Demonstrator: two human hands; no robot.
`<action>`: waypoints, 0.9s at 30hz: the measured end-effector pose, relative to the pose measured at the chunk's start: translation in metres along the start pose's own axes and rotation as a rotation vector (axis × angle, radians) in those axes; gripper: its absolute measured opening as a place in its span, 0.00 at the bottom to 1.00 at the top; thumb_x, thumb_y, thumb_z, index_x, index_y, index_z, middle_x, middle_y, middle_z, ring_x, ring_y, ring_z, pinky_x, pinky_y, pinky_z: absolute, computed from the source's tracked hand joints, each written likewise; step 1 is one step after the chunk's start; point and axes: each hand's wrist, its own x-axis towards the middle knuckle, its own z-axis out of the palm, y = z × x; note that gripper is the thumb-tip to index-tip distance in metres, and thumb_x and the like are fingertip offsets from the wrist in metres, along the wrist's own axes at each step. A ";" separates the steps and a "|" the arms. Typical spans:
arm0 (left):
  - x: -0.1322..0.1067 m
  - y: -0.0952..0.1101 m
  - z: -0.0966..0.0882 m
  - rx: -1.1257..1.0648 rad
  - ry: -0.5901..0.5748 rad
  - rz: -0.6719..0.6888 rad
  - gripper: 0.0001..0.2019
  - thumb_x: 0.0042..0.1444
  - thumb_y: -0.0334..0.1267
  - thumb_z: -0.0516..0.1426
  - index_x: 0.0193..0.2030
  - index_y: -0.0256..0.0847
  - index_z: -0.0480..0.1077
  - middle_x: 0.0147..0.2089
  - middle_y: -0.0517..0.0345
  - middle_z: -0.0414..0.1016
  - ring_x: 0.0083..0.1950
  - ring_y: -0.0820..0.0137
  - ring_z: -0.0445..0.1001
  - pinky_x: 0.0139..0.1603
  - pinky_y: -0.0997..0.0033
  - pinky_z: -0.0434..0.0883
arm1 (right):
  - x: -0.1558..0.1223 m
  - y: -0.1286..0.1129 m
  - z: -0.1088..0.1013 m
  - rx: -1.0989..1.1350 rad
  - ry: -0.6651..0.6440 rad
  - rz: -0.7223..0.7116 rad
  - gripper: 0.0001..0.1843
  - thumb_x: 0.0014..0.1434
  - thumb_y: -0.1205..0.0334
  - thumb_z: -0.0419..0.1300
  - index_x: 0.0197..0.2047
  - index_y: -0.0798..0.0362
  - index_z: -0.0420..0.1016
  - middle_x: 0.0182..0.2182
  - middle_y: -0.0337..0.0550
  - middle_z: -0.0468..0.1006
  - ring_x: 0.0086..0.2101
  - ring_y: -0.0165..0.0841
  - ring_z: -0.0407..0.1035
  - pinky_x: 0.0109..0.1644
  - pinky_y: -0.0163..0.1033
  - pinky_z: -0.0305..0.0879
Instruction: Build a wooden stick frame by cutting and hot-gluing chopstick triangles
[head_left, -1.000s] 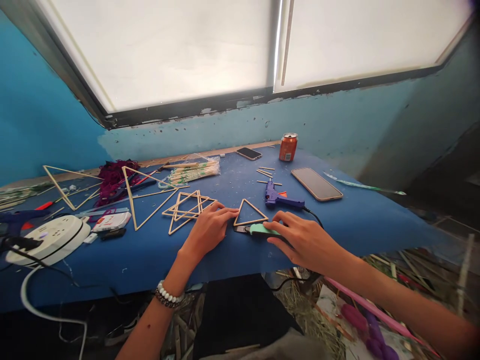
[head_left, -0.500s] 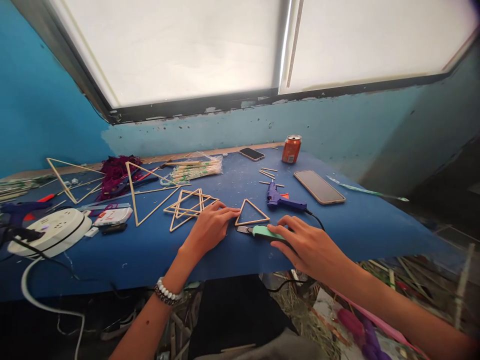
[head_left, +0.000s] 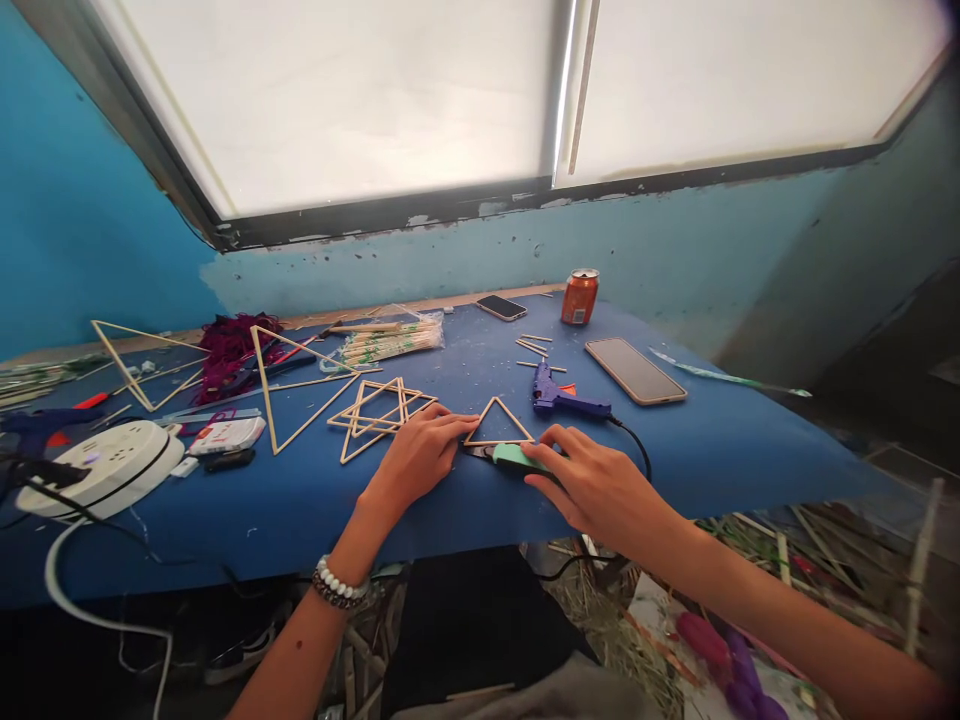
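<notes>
A small triangle of pale wooden sticks [head_left: 513, 418] lies on the blue table in front of me. The fingertips of my left hand [head_left: 424, 448] press on its left side, holding it against the table. My right hand [head_left: 581, 475] is closed around a mint-green utility knife [head_left: 514, 456], its blade out and pointing left. The blade lies close along the triangle's near side, by the lower left corner; whether it touches the stick I cannot tell. Just left of my left hand lies a six-pointed star of sticks [head_left: 360, 428].
A purple glue gun [head_left: 566, 398] with a black cord lies right of the triangle. Two phones [head_left: 636, 370] and an orange can [head_left: 580, 298] are beyond. Leftward are larger stick triangles [head_left: 262, 395], bagged sticks [head_left: 394, 340], purple fibre [head_left: 232, 350] and a white power strip [head_left: 105, 465].
My right hand has brought the knife left and slightly away from me, closer to the triangle's near side. The triangle has turned and shifted slightly left. My left hand has hardly moved.
</notes>
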 end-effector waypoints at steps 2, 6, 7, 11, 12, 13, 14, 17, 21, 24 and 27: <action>0.000 0.001 -0.001 0.000 -0.004 0.002 0.22 0.63 0.22 0.54 0.61 0.41 0.73 0.59 0.59 0.79 0.53 0.61 0.72 0.57 0.54 0.75 | -0.002 0.002 -0.002 0.004 0.003 -0.002 0.13 0.70 0.58 0.55 0.54 0.52 0.68 0.44 0.48 0.73 0.37 0.39 0.71 0.37 0.44 0.70; 0.000 0.002 -0.001 0.032 -0.018 0.013 0.23 0.61 0.20 0.53 0.59 0.41 0.74 0.60 0.60 0.78 0.53 0.61 0.72 0.58 0.54 0.74 | -0.011 0.008 -0.009 -0.011 0.001 0.014 0.14 0.71 0.57 0.53 0.55 0.53 0.68 0.44 0.48 0.73 0.38 0.39 0.71 0.37 0.44 0.70; 0.000 0.001 -0.001 0.039 -0.018 0.017 0.22 0.61 0.20 0.53 0.58 0.41 0.74 0.61 0.60 0.78 0.53 0.61 0.72 0.58 0.54 0.74 | -0.013 0.010 -0.010 -0.013 0.001 0.016 0.14 0.71 0.57 0.53 0.56 0.52 0.68 0.44 0.48 0.73 0.38 0.39 0.71 0.38 0.44 0.70; -0.003 0.002 -0.001 0.059 0.017 0.010 0.21 0.63 0.21 0.52 0.59 0.41 0.72 0.60 0.58 0.78 0.55 0.62 0.72 0.60 0.55 0.73 | -0.017 0.013 -0.013 0.026 0.002 0.013 0.14 0.71 0.57 0.53 0.57 0.52 0.68 0.44 0.48 0.73 0.40 0.39 0.71 0.39 0.43 0.71; -0.003 0.002 0.000 0.066 0.030 0.002 0.20 0.63 0.22 0.52 0.59 0.41 0.72 0.59 0.58 0.78 0.55 0.62 0.72 0.60 0.55 0.72 | -0.018 0.012 -0.013 0.048 0.002 0.013 0.14 0.71 0.57 0.53 0.57 0.52 0.68 0.44 0.48 0.73 0.41 0.39 0.72 0.39 0.43 0.71; -0.004 0.003 0.000 0.075 0.045 -0.008 0.19 0.64 0.23 0.52 0.58 0.42 0.72 0.57 0.57 0.79 0.55 0.62 0.73 0.60 0.55 0.72 | -0.017 0.012 -0.014 0.071 0.000 0.014 0.15 0.71 0.57 0.53 0.57 0.51 0.68 0.45 0.48 0.73 0.41 0.39 0.72 0.40 0.43 0.71; -0.004 0.003 0.000 0.087 0.061 -0.019 0.18 0.65 0.24 0.52 0.58 0.42 0.72 0.55 0.57 0.79 0.54 0.61 0.73 0.59 0.55 0.73 | -0.017 0.010 -0.014 0.094 -0.007 0.014 0.15 0.71 0.57 0.53 0.58 0.51 0.68 0.45 0.48 0.73 0.41 0.39 0.72 0.40 0.43 0.71; -0.005 0.005 0.000 0.113 0.127 -0.057 0.15 0.67 0.27 0.51 0.55 0.42 0.73 0.49 0.55 0.80 0.51 0.61 0.74 0.53 0.56 0.74 | -0.015 0.004 -0.017 0.141 -0.037 0.009 0.15 0.71 0.57 0.53 0.58 0.51 0.68 0.44 0.48 0.73 0.40 0.39 0.72 0.38 0.44 0.70; -0.006 0.005 -0.002 0.093 0.189 -0.083 0.12 0.68 0.29 0.51 0.52 0.42 0.73 0.45 0.56 0.79 0.48 0.63 0.75 0.50 0.59 0.73 | -0.018 0.002 -0.027 0.227 -0.043 0.029 0.14 0.71 0.57 0.53 0.57 0.49 0.69 0.45 0.46 0.74 0.40 0.38 0.72 0.37 0.42 0.69; -0.005 0.006 -0.003 0.061 0.201 -0.103 0.10 0.67 0.29 0.53 0.49 0.42 0.74 0.43 0.57 0.79 0.47 0.64 0.75 0.50 0.61 0.72 | -0.017 0.014 -0.043 0.264 0.000 0.109 0.14 0.71 0.55 0.53 0.57 0.46 0.69 0.47 0.43 0.74 0.41 0.36 0.73 0.40 0.41 0.69; -0.001 0.013 -0.003 0.027 0.208 -0.113 0.09 0.67 0.31 0.54 0.47 0.43 0.74 0.41 0.58 0.78 0.45 0.66 0.74 0.48 0.63 0.72 | 0.001 0.039 -0.057 0.240 0.023 0.195 0.14 0.71 0.54 0.55 0.57 0.46 0.69 0.49 0.43 0.75 0.41 0.36 0.74 0.43 0.41 0.68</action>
